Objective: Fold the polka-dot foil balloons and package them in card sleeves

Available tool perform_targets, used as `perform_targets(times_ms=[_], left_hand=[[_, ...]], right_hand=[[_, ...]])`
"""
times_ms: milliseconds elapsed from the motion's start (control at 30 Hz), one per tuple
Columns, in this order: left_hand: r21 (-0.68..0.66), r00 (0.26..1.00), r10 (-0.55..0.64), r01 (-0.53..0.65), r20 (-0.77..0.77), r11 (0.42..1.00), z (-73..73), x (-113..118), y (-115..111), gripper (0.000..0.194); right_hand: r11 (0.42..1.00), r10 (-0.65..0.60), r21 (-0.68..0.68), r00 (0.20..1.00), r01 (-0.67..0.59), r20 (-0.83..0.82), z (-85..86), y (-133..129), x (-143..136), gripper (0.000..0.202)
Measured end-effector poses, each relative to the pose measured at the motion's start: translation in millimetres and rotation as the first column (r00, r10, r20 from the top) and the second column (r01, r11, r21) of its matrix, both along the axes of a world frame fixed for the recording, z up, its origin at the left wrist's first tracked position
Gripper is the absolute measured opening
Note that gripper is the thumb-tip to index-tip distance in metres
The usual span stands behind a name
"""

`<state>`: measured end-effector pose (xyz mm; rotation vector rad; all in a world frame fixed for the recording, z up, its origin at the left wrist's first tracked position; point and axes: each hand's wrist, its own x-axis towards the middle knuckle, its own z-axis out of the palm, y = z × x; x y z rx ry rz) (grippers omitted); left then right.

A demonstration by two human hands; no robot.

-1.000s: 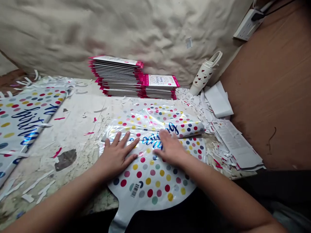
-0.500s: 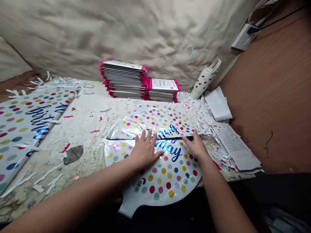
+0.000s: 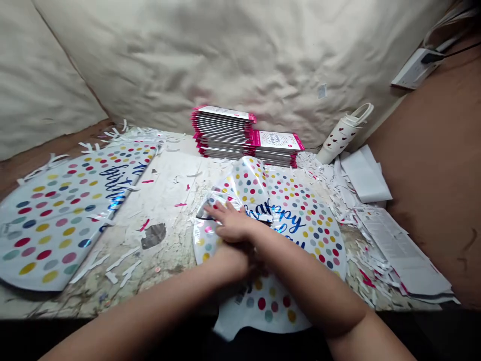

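Observation:
A flat foil balloon (image 3: 323, 225), white with coloured dots and blue "happy birthday" lettering, lies before me with its neck toward the front edge. Its right part is spread flat, while the upper left is still folded back and bulges up. My right hand (image 3: 232, 223) reaches across to that folded left part, fingers stretched out over the foil. Under my right wrist is my left hand (image 3: 235, 260), resting on the balloon's middle; its fingers are hidden.
More dotted foil (image 3: 67, 215) lies folded at the left. Pink-and-white packets (image 3: 225, 133) are stacked at the back. A heart-patterned tumbler (image 3: 340, 135), printed sheets (image 3: 406, 255) and paper scraps (image 3: 124, 265) lie around. A power strip (image 3: 415, 70) hangs at the right wall.
My right hand has crossed over my left to the balloon's left side. The fold's right part has opened out flat, showing "happy". The view has shifted left.

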<state>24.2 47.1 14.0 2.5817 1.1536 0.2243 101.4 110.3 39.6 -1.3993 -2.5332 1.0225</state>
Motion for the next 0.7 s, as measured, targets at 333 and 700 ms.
perform_targets(times_ms=[333,700], left_hand=[[0.390,0.964,0.115,-0.013,-0.240,0.921,36.7,-97,61,0.033],[0.121,0.964,0.148,-0.123,-0.222,0.985,-8.3,-70,29,0.081]], right_hand=[[0.928,-0.170,0.307,0.973,0.212,-0.159,-26.7,-1,12,0.034],[0.415,-0.565,0.444,0.608,0.794,-0.558,47.5,28,144,0.043]])
